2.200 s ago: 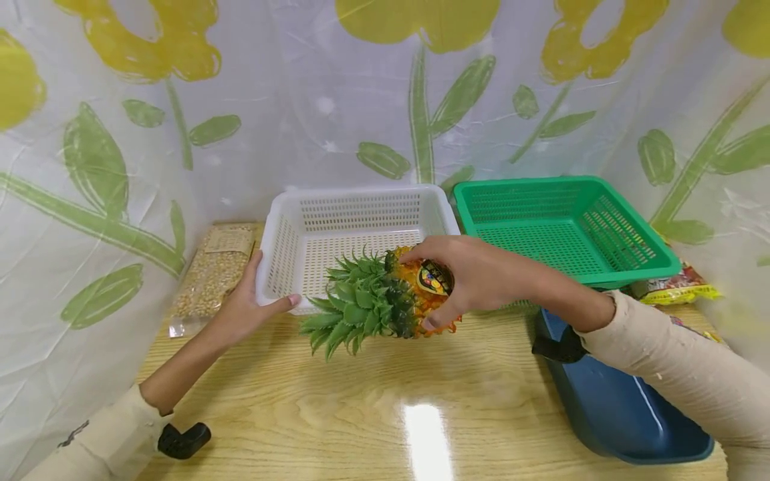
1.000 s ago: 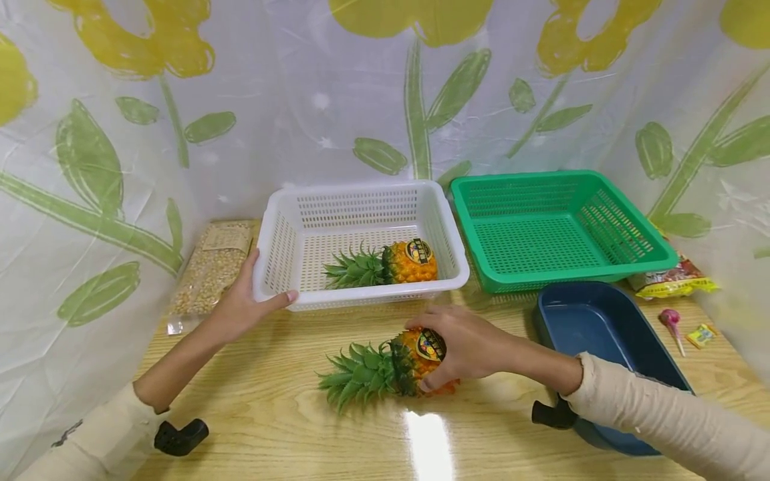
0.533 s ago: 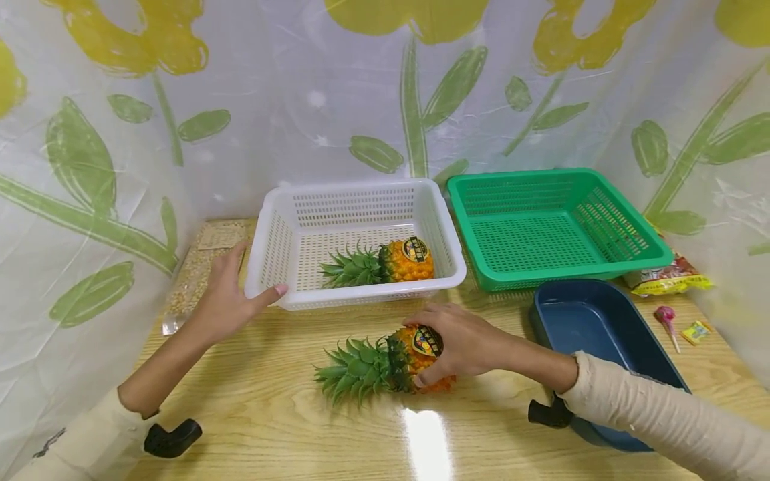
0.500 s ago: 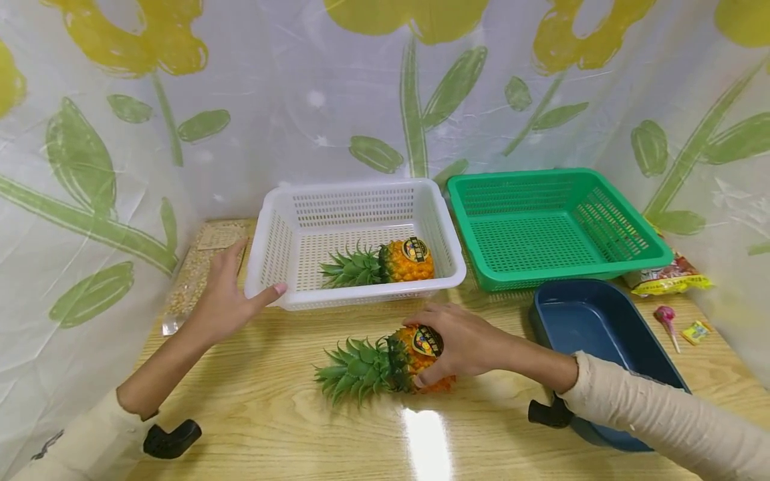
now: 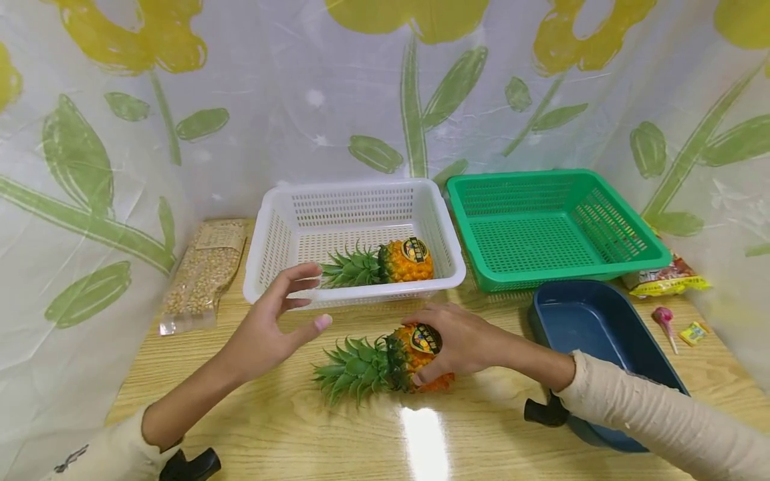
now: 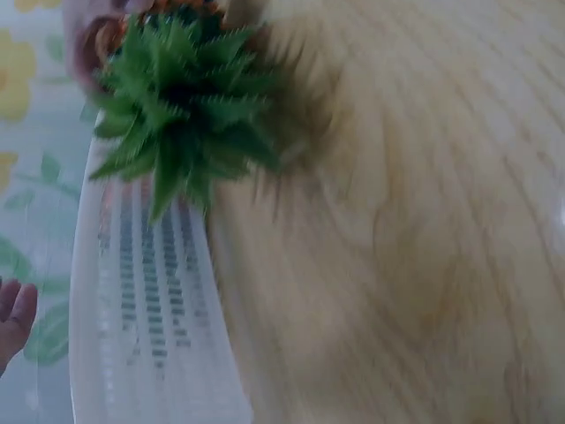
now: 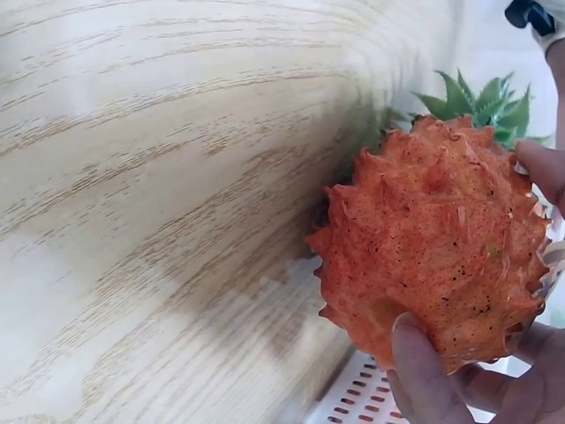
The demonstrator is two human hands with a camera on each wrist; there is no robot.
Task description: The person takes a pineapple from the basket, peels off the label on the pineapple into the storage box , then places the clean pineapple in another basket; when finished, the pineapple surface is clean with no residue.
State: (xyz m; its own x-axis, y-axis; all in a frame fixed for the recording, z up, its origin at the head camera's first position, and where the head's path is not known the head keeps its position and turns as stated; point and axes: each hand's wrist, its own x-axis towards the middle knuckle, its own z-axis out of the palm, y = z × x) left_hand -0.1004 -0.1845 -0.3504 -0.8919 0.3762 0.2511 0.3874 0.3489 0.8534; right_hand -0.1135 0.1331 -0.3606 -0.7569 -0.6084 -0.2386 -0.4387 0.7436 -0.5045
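Pale wood-grain counter (image 5: pixel 271 414) first, the white slotted plastic basket (image 5: pixel 267 234) at its back already holding one small orange pineapple (image 5: pixel 404 259). Before it a second orange pineapple with a green crown (image 5: pixel 385 361) lies on its side; my right hand (image 5: pixel 463 337) grips its body. My left hand (image 5: pixel 271 331) hovers spread beside the crown. Next, I judge: lift into basket.

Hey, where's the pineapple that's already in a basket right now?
In the head view, that pineapple lies on its side inside the white basket, left of the green basket and just behind the pineapple on the table.
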